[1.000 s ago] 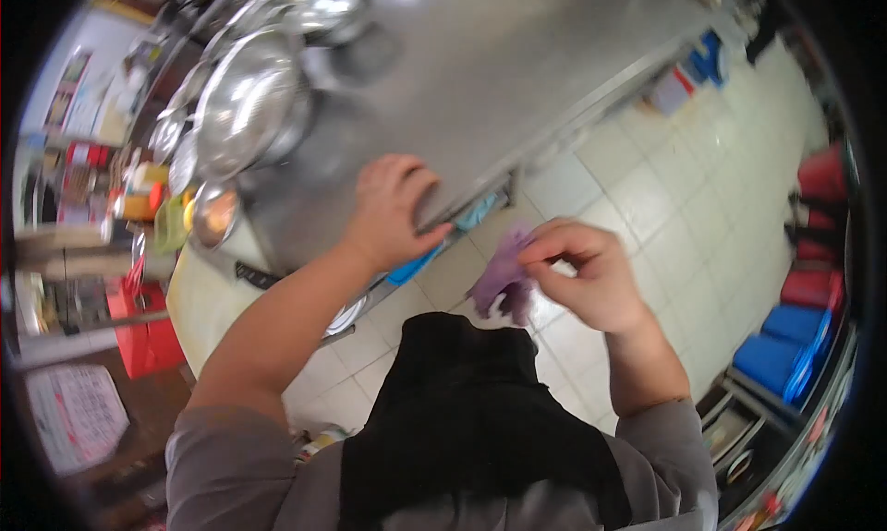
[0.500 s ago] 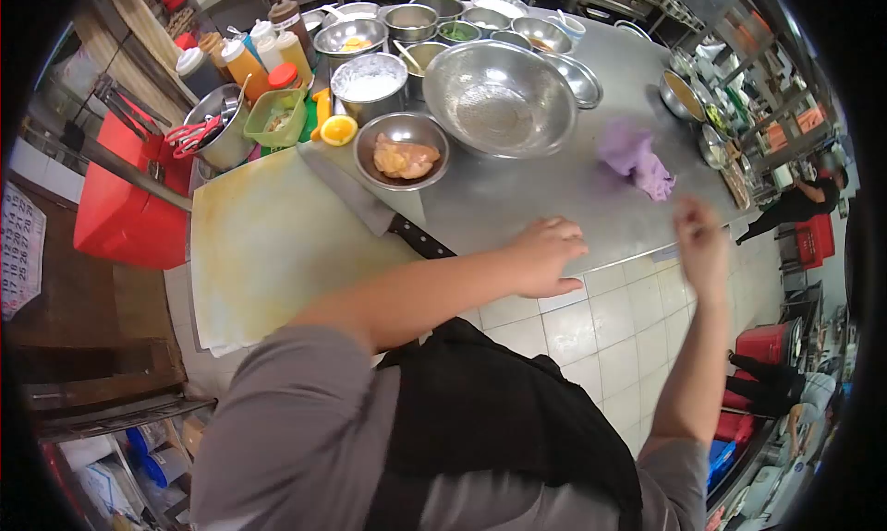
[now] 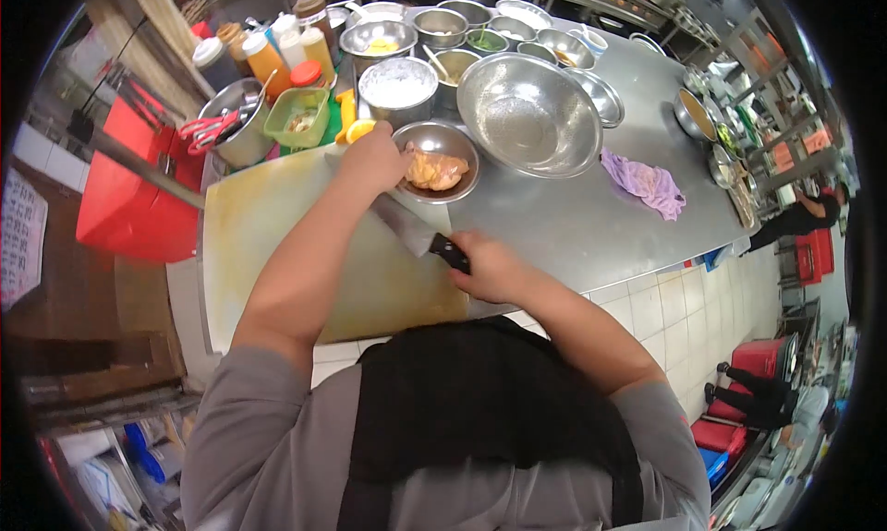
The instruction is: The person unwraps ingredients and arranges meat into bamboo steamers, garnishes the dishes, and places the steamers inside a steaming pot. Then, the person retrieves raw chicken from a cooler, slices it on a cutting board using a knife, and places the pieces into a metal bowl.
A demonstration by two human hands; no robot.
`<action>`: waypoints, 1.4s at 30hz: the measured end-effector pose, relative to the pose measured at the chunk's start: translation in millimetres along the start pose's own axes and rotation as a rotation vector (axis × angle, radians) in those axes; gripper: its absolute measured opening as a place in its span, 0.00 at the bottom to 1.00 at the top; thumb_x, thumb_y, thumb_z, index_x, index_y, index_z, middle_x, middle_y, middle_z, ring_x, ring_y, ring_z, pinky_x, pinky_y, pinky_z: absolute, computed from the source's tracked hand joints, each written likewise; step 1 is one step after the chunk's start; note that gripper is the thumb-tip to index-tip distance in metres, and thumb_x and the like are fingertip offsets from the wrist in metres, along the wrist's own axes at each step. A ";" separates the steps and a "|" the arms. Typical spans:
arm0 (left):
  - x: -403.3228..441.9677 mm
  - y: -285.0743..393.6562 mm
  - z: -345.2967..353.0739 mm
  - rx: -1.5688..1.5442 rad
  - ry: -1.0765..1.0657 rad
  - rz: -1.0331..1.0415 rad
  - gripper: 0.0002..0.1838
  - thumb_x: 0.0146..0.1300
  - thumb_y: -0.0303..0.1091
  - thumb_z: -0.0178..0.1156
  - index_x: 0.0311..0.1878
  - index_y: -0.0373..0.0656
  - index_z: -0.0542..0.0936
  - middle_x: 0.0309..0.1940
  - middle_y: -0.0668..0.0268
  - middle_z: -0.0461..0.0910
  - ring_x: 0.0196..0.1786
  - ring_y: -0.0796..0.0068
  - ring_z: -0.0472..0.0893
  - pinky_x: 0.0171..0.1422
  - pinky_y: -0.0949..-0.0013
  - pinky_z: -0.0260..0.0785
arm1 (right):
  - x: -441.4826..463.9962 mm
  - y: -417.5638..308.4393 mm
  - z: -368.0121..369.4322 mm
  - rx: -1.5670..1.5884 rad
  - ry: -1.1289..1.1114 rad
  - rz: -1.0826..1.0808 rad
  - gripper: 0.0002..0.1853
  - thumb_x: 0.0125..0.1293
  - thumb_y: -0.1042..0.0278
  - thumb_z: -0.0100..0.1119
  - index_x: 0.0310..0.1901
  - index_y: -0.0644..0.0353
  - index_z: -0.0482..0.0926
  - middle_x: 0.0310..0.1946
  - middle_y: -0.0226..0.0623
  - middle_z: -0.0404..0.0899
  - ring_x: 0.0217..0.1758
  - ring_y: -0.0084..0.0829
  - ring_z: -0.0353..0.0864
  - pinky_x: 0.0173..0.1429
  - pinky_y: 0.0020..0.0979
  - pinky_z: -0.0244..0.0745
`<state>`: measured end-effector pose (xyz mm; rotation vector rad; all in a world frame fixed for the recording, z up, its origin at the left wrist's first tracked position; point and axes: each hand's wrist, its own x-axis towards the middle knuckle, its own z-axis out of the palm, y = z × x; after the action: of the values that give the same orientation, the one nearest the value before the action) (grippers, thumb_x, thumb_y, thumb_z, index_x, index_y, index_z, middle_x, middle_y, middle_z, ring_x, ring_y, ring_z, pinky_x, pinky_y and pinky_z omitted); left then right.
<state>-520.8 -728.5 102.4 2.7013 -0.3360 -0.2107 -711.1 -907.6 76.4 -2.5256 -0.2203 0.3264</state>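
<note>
My left hand reaches over the left rim of a steel bowl that holds pale raw chicken. Its fingertips meet the edge of the meat; whether they grip it is hidden. My right hand is wrapped round the black handle of a large kitchen knife. The knife's blade lies over the right part of a yellowed cutting board, pointing up and left. My left hand and wrist partly cover the blade's tip. A cut orange sits just beyond my left hand.
A big steel bowl stands tilted behind the chicken bowl. A purple cloth lies to its right. Farther back are several ingredient bowls, a pot of white powder, squeeze bottles and a green container. Other people stand at the far right.
My left hand has moved up and left to the chicken bowl. My right hand has come left from near the purple cloth and taken hold of the knife handle.
</note>
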 end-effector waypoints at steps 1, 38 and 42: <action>-2.0 -1.3 2.5 -0.032 0.028 -0.021 0.28 0.62 0.42 0.65 0.62 0.36 0.77 0.53 0.47 0.84 0.55 0.49 0.84 0.60 0.52 0.75 | -13.1 6.3 -10.7 0.010 -0.035 0.007 0.23 0.58 0.63 0.67 0.55 0.62 0.76 0.45 0.53 0.81 0.52 0.54 0.82 0.56 0.48 0.77; -68.0 -17.6 -33.2 0.437 -0.164 0.279 0.26 0.57 0.58 0.62 0.48 0.46 0.85 0.43 0.60 0.87 0.53 0.55 0.84 0.58 0.45 0.70 | -163.0 -5.8 -39.4 0.843 0.266 0.186 0.17 0.58 0.86 0.60 0.49 0.64 0.75 0.35 0.23 0.75 0.34 0.15 0.71 0.38 0.21 0.66; -59.2 -20.4 -11.5 0.437 -0.088 0.318 0.22 0.55 0.52 0.65 0.48 0.48 0.85 0.43 0.63 0.87 0.56 0.58 0.82 0.60 0.46 0.67 | -161.7 -7.7 -30.2 0.850 0.295 0.204 0.17 0.59 0.86 0.60 0.50 0.64 0.75 0.36 0.23 0.75 0.36 0.14 0.71 0.41 0.21 0.66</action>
<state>-571.2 -690.3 110.1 3.0090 -0.9238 -0.1788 -858.0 -953.9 134.8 -1.7159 0.2508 0.0844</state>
